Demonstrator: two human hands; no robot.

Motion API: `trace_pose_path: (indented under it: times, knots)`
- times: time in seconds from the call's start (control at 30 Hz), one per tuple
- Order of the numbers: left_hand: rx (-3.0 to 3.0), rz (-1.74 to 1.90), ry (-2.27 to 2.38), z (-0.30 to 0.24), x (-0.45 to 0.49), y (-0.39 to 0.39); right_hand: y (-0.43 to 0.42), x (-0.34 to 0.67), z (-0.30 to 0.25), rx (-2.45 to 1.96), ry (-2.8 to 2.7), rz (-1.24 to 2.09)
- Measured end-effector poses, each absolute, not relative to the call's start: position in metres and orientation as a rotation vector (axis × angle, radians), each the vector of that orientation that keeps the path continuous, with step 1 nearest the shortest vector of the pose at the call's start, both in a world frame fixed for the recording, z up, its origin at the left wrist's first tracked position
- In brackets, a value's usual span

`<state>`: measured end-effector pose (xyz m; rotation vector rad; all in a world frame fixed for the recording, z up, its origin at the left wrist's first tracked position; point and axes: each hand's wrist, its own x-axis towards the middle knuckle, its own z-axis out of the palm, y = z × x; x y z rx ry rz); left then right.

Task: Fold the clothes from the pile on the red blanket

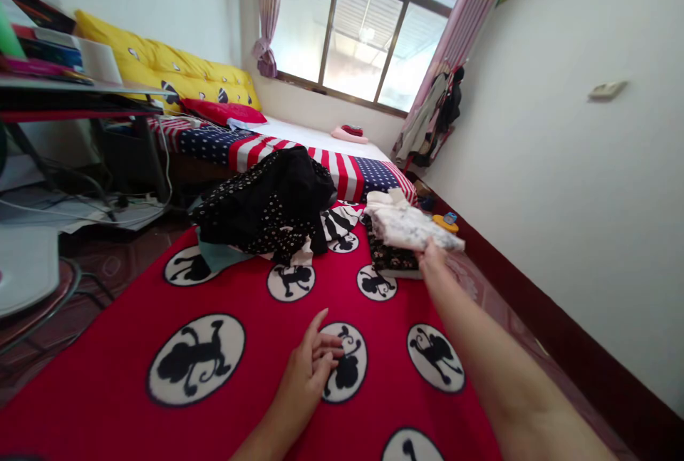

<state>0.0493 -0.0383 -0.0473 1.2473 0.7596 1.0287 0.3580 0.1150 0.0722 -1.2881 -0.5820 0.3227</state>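
My right hand (432, 256) reaches out to the right and grips the near edge of a folded white garment (406, 222) with a faint grey pattern. Beneath that garment lies a folded black floral garment (385, 253), at the far right of the red blanket (256, 347). My left hand (315, 361) is low over the blanket with its fingers loosely apart, holding nothing. A heap of black patterned clothes (267, 201) lies at the far middle, left of the folded pile. Beside the heap is a black-and-white striped cloth (340, 221).
A bed (320, 137) with a yellow cushion (160, 62) stands along the window. A desk (80, 87) and a stool (32, 265) are at the left. Clothes hang (435, 115) by the right wall. A yellow object (445, 223) sits just beyond the folded pile.
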Motion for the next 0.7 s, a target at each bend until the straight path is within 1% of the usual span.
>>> trace_pose_path:
  times: [0.1,0.17,0.23,0.4,0.7]
  knots:
    - [1.253,1.018,0.766,-0.049,0.05,-0.037,0.08,0.34,0.007,-1.34,-0.588,0.414]
    - [1.246,1.007,0.769,-0.05,0.051,-0.036,0.056,0.331,-0.019,-1.357,-0.632,0.431]
    - [1.246,1.005,0.769,-0.049,0.051,-0.036,0.035,0.324,-0.033,-1.382,-0.703,0.425]
    - [1.267,1.026,0.76,-0.044,0.05,-0.036,0.002,0.306,-0.044,-1.478,-1.009,0.377]
    - [1.221,1.047,0.712,-0.037,0.045,-0.035,0.003,0.29,-0.036,-1.614,-1.408,0.095]
